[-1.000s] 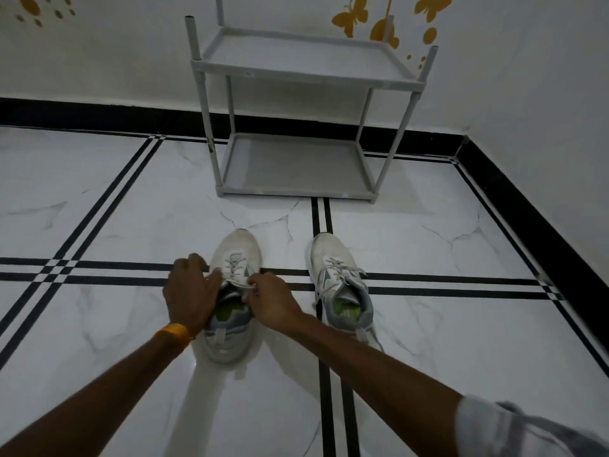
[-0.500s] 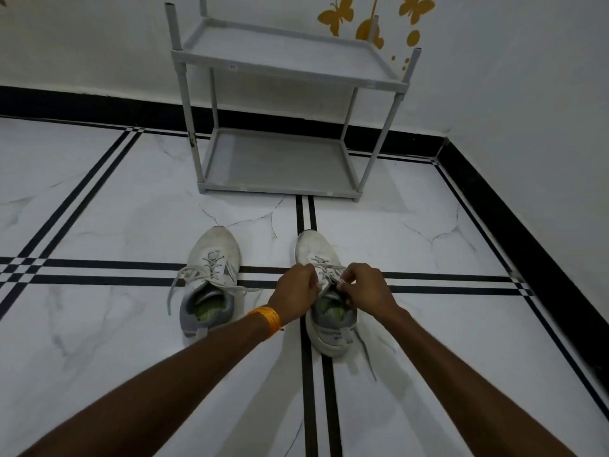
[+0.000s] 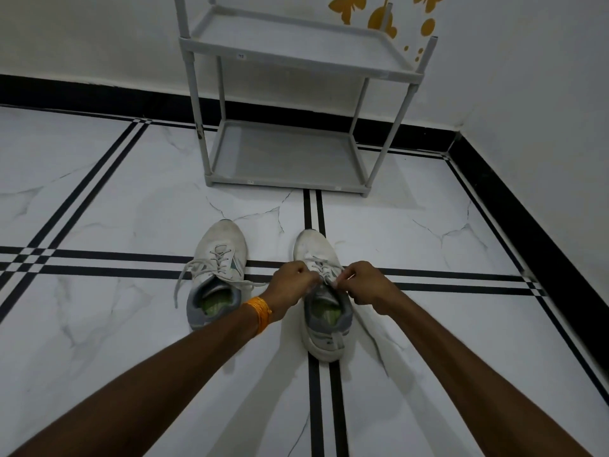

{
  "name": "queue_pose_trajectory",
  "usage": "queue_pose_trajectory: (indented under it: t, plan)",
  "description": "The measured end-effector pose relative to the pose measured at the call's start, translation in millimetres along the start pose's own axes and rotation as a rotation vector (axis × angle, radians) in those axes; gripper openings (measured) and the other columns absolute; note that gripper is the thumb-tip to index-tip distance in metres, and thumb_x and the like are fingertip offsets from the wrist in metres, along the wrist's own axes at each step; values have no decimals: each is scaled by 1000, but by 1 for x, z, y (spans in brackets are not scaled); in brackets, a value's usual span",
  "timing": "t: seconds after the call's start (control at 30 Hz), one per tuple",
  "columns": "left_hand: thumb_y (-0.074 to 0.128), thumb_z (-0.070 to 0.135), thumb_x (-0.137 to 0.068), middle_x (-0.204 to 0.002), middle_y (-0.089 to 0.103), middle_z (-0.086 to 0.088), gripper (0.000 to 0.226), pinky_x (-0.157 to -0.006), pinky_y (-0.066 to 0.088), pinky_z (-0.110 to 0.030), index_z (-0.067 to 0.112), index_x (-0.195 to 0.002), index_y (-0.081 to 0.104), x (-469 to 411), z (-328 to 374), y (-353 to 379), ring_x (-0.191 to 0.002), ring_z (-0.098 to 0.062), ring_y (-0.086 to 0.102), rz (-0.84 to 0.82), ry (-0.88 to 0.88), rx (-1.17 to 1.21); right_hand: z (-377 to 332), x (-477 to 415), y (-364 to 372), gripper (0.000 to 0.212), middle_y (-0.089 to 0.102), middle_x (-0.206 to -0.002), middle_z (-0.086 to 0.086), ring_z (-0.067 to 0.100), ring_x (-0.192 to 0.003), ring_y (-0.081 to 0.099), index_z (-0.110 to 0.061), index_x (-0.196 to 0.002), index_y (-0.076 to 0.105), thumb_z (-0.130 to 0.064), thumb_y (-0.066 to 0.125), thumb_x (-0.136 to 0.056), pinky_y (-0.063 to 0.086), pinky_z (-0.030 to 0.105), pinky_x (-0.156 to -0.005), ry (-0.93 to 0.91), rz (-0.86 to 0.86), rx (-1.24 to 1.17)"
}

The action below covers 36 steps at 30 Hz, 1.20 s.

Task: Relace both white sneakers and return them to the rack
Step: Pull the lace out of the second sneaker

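Two white sneakers with grey collars and green insoles stand side by side on the floor, toes pointing at the rack. The left sneaker (image 3: 219,268) has loose lace ends trailing out to both sides. My left hand (image 3: 291,286) and my right hand (image 3: 364,283) are both over the tongue of the right sneaker (image 3: 324,311), each pinching a piece of its lace. An orange band is on my left wrist. The grey two-shelf rack (image 3: 283,156) stands against the wall with both shelves bare.
The floor is white marble tile with black stripe lines. A black skirting runs along the back wall and the right wall, which meet in a corner to the right of the rack. Yellow butterfly stickers are on the wall.
Both hands left the left sneaker and moved right onto the right sneaker's laces. The left sneaker's lace ends now lie loose on the floor.
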<state>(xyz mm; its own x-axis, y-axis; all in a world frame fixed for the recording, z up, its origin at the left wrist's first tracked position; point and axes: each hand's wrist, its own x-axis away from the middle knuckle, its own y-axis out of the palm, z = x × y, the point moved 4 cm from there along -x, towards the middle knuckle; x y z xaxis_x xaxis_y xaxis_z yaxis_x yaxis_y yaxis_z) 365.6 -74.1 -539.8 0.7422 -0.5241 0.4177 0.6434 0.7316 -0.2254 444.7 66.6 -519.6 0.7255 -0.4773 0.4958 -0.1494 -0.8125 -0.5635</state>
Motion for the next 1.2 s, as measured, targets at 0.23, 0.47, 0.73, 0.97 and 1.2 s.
queue_pose_trajectory:
  t: [0.23, 0.47, 0.73, 0.97, 1.2]
  plan:
    - [59, 23, -87, -68, 55, -7, 27, -49, 42, -27, 15, -64, 48, 3, -3, -10, -61, -23, 57, 24, 92, -129, 2, -8, 11, 10, 56, -65, 15, 22, -47, 50, 1, -77, 61, -6, 59, -84, 36, 25, -43, 61, 39, 93]
    - [62, 5, -78, -57, 44, -2, 36, -56, 39, -29, 19, -53, 41, 3, 2, -9, -59, -19, 44, 2, 116, -124, 11, 4, 23, 24, 43, -53, 9, 17, -41, 37, -6, -60, 50, 2, 61, -79, 28, 22, -41, 118, 66, -301]
    - [81, -8, -59, -80, 68, -26, 25, -62, 59, -39, -11, -76, 63, 3, -7, -9, -67, -25, 62, 141, 41, -1, 15, 9, 26, 32, 64, -60, 3, 14, -53, 57, -12, -53, 61, -13, 93, -56, 49, 27, -49, 11, 315, -184]
    - [86, 5, -60, -87, 73, -19, 32, -72, 62, -41, -3, -86, 70, 4, -10, -9, -82, -33, 70, 211, 32, -76, 14, 11, 31, 33, 71, -68, 5, 18, -64, 67, -5, -69, 73, -27, 94, -56, 59, 31, -64, 4, 366, -56]
    - [86, 6, -59, -78, 70, -16, 28, -61, 61, -33, -4, -79, 68, 9, -11, -10, -72, -30, 68, 203, 61, -139, 16, 15, 33, 36, 71, -68, 6, 14, -61, 65, -6, -69, 72, -31, 93, -56, 54, 26, -58, -2, 382, 3]
